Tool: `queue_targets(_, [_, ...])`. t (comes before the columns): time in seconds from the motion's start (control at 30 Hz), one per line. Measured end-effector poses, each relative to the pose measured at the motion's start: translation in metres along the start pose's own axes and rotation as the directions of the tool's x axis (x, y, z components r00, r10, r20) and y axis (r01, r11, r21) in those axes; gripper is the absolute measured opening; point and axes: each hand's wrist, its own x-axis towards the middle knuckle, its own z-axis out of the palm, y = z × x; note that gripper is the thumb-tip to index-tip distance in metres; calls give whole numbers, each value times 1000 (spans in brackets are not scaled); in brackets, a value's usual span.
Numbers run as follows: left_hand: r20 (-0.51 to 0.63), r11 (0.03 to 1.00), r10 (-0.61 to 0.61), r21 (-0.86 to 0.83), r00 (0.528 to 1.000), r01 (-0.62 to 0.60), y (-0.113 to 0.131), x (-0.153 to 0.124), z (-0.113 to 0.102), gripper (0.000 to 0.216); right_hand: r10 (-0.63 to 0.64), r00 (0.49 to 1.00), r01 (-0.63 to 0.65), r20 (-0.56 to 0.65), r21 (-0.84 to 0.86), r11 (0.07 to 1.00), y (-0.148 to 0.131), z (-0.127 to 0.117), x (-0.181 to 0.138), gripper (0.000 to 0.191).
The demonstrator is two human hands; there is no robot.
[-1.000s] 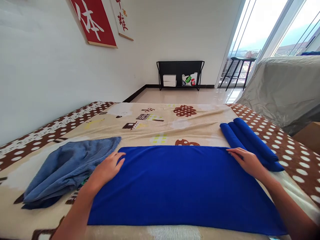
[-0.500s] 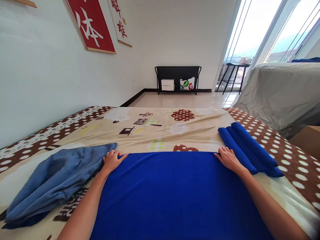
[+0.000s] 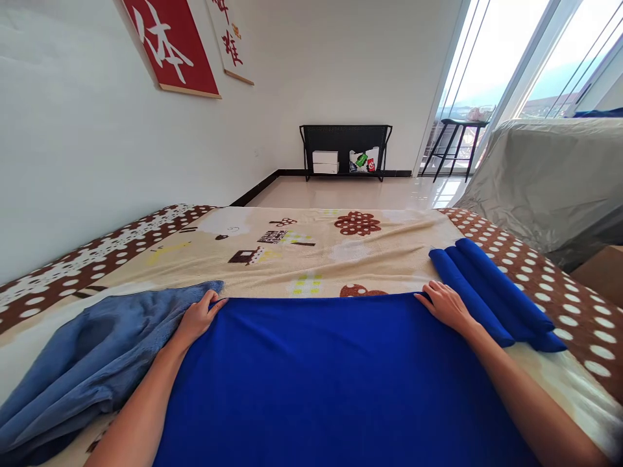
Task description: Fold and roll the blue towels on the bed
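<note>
A bright blue cloth (image 3: 311,376) lies spread flat in front of me, its far edge nearly straight. My left hand (image 3: 198,318) pinches the far left corner between thumb and fingers. At the far right corner, my right hand (image 3: 445,305) grips the same edge, thumb pointing inward. Faint creases run from the left corner across the cloth. Beside my left forearm lies a crumpled grey-blue fleecy cloth (image 3: 97,350), partly covered by that arm. Several rolled blue cloths (image 3: 491,292) lie side by side just right of my right hand.
Everything rests on a bed with a cream patterned blanket (image 3: 311,259) with brown dotted borders. Beyond its far edge stand a low black rack (image 3: 345,152) and a black stool (image 3: 457,139). Covered furniture (image 3: 555,175) is at the right, a wall with hanging scrolls (image 3: 170,48) at the left.
My left hand has moved outward to the left with its corner, and the far edge looks wider and tauter. My right hand keeps its corner. The view has shifted slightly.
</note>
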Motion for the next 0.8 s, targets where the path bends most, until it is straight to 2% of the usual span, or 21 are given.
queue_targets(0.33, [43,1000,-17,-3,999,17,-15,12,12,33,114,992,-116,-53,-39,992,2,35,7,27])
queue_targets(0.43, [79,1000,-13,7,997,12,-10,13,8,32,135,989,-137,-57,-31,990,1,35,7,27])
queue_targets(0.53, [101,999,-13,49,995,8,1,13,-5,31,156,985,-158,-75,-16,987,0,26,6,29])
queue_targets(0.6, [88,996,-15,88,996,8,15,8,-15,30,182,978,-183,-103,-1,983,-4,15,6,30])
queue_targets(0.67, [42,992,-6,127,999,0,39,-2,-21,34,212,967,-211,-139,22,977,-14,4,7,33])
queue_targets(0.73, [4,988,47,148,999,-47,77,-15,-16,37,212,964,-205,-162,57,977,-39,-6,13,35])
queue_targets(0.8, [31,977,166,132,986,-168,130,-28,1,39,148,977,-131,-156,109,985,-81,-10,22,35])
